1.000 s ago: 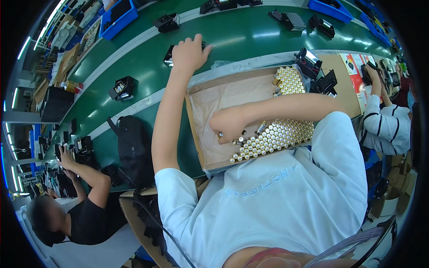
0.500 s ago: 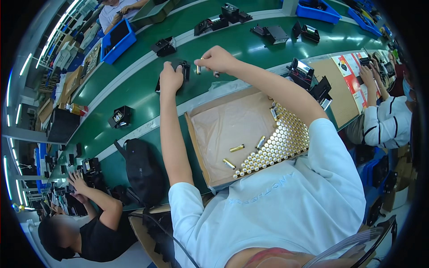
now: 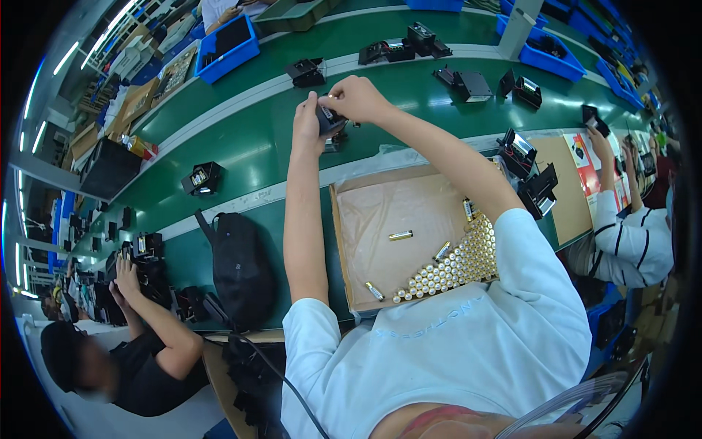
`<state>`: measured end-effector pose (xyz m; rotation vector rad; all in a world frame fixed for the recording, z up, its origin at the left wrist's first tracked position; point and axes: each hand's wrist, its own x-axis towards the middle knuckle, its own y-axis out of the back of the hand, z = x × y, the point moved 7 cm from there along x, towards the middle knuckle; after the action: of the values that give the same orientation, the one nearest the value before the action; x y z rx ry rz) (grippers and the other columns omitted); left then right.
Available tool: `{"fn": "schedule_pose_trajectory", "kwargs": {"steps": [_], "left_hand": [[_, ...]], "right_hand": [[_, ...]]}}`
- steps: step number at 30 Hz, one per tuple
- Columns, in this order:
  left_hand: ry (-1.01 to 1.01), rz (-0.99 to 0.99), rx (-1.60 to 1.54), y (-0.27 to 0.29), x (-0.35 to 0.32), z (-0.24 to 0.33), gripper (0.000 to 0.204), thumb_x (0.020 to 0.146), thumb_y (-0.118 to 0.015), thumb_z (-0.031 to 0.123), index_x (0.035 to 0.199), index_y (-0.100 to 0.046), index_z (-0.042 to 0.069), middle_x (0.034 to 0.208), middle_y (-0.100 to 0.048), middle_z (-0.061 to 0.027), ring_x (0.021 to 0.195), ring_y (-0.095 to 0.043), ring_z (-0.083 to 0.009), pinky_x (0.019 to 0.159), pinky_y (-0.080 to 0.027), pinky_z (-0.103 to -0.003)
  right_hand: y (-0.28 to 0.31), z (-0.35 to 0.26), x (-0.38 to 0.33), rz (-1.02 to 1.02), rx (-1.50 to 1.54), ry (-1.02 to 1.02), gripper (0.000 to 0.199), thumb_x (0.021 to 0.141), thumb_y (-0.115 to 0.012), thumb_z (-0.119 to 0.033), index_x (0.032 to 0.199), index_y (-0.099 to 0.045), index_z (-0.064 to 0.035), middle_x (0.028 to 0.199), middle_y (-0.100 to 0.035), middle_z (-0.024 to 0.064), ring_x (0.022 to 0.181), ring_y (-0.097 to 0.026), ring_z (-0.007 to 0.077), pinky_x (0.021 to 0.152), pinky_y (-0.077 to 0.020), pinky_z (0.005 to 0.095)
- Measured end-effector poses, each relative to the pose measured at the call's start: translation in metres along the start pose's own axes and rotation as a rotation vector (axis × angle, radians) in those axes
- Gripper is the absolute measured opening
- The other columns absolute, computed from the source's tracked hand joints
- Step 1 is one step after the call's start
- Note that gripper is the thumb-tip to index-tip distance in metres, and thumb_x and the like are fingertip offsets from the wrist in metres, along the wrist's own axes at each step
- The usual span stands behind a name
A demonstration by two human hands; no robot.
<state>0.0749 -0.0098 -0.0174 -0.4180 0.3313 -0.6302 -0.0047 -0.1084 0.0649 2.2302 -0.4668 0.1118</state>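
Note:
Over the green bench, my left hand point(image 3: 306, 130) is closed around a black box-shaped device point(image 3: 330, 122), holding it tilted up. The fingers of my right hand point(image 3: 357, 100) are pinched at the device's upper edge. A small battery point(image 3: 333, 98) shows in part at those fingertips, against the device. Below my forearms lies a shallow cardboard box point(image 3: 339, 241) lined with brown paper. Rows of gold-and-white batteries point(image 3: 468, 252) stand upright in its right part, and several loose ones, such as a lying battery point(image 3: 401, 235), are scattered beside them.
A black device with batteries point(image 3: 202, 178) sits to the left, above a black bag point(image 3: 240, 263). More opened black devices point(image 3: 518, 152) are at the right. Blue bins point(image 3: 228, 53) line the far side. Co-workers sit on both sides; one has a black sleeve point(image 3: 157, 377).
My left hand has lifted and turned the device toward my right hand. The battery in my right fingers has come from beside the device to its edge. The whole view has shifted slightly.

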Motion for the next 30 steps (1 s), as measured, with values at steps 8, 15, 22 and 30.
{"fn": "schedule_pose_trajectory", "kwargs": {"steps": [8,15,22,30], "left_hand": [[-0.109,0.156,-0.025,0.010,-0.006,-0.001,0.051,0.093,-0.061,0.009,0.135,-0.031,0.001,0.119,-0.048,-0.0269,0.100,-0.059,-0.0341,0.079,-0.058,-0.047],[-0.051,0.185,-0.302,0.015,-0.001,-0.001,0.049,0.094,-0.057,0.004,0.135,-0.031,0.002,0.122,-0.046,-0.0259,0.100,-0.057,-0.0333,0.081,-0.056,-0.047],[-0.067,0.156,-0.318,-0.001,-0.009,0.000,0.050,0.092,-0.054,-0.001,0.136,-0.029,0.003,0.123,-0.045,-0.0259,0.100,-0.056,-0.0331,0.083,-0.056,-0.049],[-0.067,0.090,0.002,-0.013,-0.019,0.009,0.062,0.083,-0.061,-0.006,0.134,-0.027,0.007,0.123,-0.042,-0.0282,0.104,-0.056,-0.0370,0.081,-0.057,-0.049]], "right_hand": [[0.002,-0.021,-0.027,0.173,0.158,0.357,0.022,0.086,-0.070,-0.022,0.100,-0.075,-0.0060,0.079,-0.073,0.0052,0.054,-0.052,0.0117,0.055,-0.0449,0.0232],[-0.001,-0.002,-0.025,0.266,0.381,0.421,0.023,0.086,-0.070,-0.019,0.105,-0.074,-0.0078,0.089,-0.075,0.0046,0.057,-0.056,0.0123,0.058,-0.0465,0.0224],[-0.007,0.002,-0.021,0.268,0.087,0.439,0.024,0.084,-0.071,-0.016,0.106,-0.074,-0.0065,0.107,-0.073,0.0056,0.075,-0.065,0.0176,0.068,-0.0504,0.0255],[0.023,-0.006,0.022,0.474,-0.035,0.559,0.019,0.082,-0.070,-0.014,0.097,-0.072,-0.0022,0.109,-0.072,0.0053,0.085,-0.066,0.0230,0.073,-0.0515,0.0305]]}}
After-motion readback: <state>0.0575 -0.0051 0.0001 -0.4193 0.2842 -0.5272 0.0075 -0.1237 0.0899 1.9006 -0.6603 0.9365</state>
